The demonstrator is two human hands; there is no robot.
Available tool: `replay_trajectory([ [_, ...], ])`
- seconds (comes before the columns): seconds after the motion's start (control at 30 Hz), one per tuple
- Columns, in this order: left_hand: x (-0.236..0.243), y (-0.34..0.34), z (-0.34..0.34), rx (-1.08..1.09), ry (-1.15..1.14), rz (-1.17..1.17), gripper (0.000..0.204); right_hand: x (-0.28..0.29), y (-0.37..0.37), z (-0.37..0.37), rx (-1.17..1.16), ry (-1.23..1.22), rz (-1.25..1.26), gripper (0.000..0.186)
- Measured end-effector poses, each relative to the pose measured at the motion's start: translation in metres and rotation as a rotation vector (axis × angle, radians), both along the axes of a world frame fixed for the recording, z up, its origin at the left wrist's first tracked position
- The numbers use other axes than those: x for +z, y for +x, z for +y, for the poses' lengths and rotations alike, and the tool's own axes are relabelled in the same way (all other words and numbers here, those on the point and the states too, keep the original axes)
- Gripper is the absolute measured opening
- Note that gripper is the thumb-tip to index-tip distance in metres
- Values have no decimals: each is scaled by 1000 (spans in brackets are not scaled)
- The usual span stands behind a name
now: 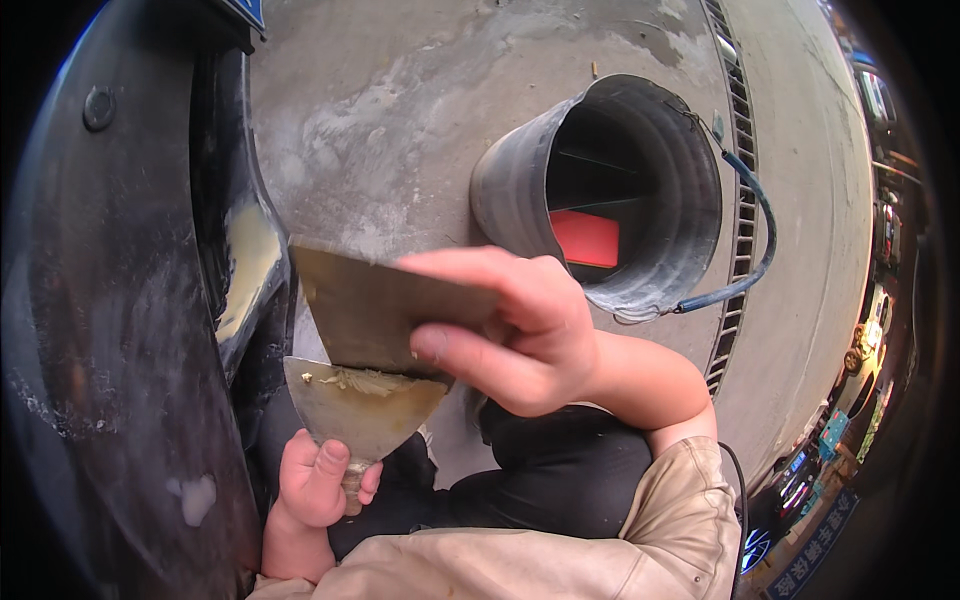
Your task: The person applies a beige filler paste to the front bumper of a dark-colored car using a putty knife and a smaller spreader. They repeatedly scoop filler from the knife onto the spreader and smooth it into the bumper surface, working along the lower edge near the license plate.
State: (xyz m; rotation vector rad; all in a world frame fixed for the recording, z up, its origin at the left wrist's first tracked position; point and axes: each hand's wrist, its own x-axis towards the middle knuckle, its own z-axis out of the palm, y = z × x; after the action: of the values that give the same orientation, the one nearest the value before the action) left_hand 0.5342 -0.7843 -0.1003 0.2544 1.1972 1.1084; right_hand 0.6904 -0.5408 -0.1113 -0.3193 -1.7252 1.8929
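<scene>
the left hand (315,484) curls its fingers round the handle (352,494) of a fan-shaped scraper (362,420), with pale putty (372,382) along its top edge. the right hand (540,345) pinches a flat metal plate (385,300) between thumb and fingers, just at the putty. a grey bucket (508,185) is on the floor (350,60); past the floor's right edge, a blue sign (815,552) bears white characters.
</scene>
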Motion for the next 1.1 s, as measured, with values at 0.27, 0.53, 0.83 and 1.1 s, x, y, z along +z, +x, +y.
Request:
replay_trajectory([
  [0.27,1,8,-2,6,19,126,61,4,3,13,207,575,49,44],
  [0.53,2,7,-1,256,53,101,62,-17,2,18,552,536,-475,48],
  [0.83,14,15,-6,193,-110,-48,70,-74,-96,-22,38,780,-574,35],
  [1.1,9,12,-5,152,-130,10,78,-97,-170,-19,53,1092,-558,21],
])
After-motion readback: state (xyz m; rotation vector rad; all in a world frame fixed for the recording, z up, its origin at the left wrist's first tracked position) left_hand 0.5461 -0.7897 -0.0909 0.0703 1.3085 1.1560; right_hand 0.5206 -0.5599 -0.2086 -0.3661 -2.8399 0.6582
